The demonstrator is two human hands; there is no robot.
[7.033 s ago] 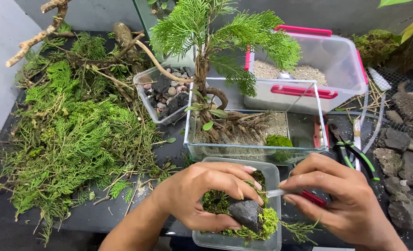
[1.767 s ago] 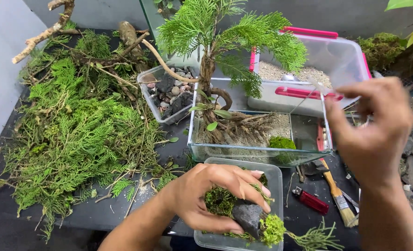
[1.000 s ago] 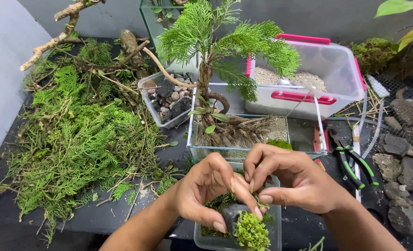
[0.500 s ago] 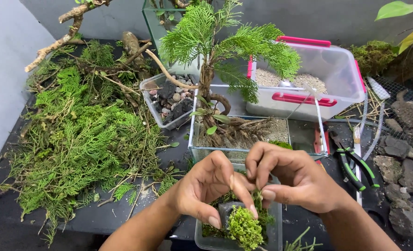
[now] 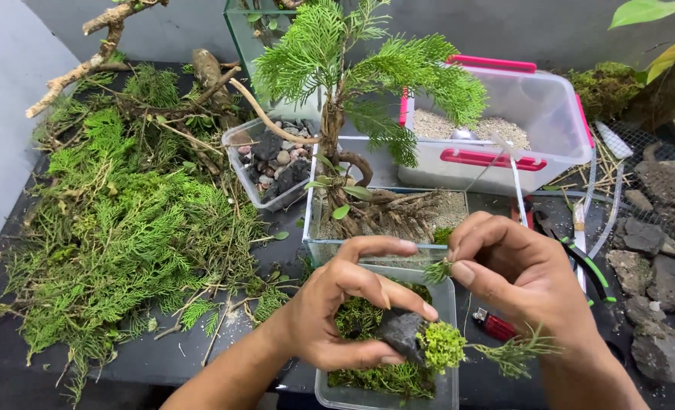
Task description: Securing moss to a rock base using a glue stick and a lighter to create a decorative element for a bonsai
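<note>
We look down on a small clear plastic tub (image 5: 447,292) half filled with green moss, our landmark at the near edge of a dark table; directly over the tub our left hand (image 5: 345,307) curls around a small dark grey stone (image 5: 399,332), thumb below and fingers closed over its top, and a bright green clump of moss (image 5: 442,345) sits against the stone's right end; just right of the tub our right hand (image 5: 523,277) pinches a tiny green sprig (image 5: 437,269) between thumb and forefinger, the other fingers loosely bent, while a longer feathery green cutting (image 5: 516,355) trails beneath the palm; we judge the stone stiff and fairly light, best gripped by its bare sides, and the moss soft, crumbly, easily torn, so it wants a gentle pinch at its base; just behind the tub stands a rectangular glass tank (image 5: 413,220) with a small conifer; left of the tub lies a heap of green cuttings (image 5: 124,220); beside its right wall lies a red lighter (image 5: 494,325).
</note>
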